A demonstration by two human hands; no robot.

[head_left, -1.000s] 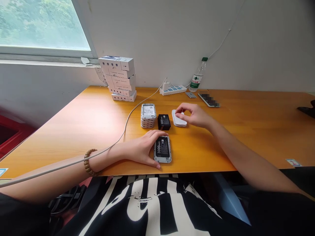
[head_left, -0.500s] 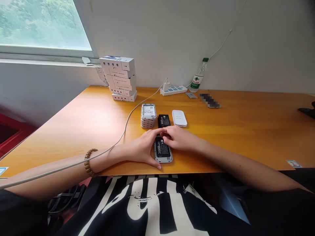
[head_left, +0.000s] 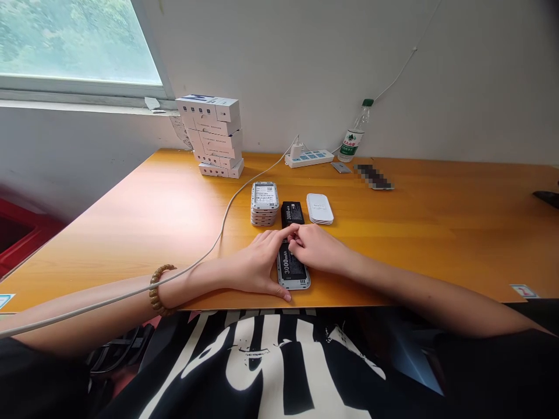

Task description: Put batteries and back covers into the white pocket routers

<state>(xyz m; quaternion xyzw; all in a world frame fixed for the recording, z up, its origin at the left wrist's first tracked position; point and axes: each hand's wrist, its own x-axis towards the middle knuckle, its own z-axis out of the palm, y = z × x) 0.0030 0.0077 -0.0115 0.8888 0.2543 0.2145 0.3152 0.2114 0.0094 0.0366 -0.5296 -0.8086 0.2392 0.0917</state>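
A small grey device lies open near the table's front edge, with a black battery marked 3000mAh in it. My left hand clasps the device's left side, thumb at its near corner and fingers over its far end. My right hand rests on the device's right side, its fingertips pinched at the battery's far end. Just behind them stand a stack of several grey devices, a loose black battery and a small pile of white covers.
A tower of white boxes stands at the back by the window. A power strip, a water bottle and a blurred flat item lie near the wall. A white cable crosses the orange table.
My right hand left the white covers and came down to the device's far end. The left hand stayed on the device. The view shifted slightly.
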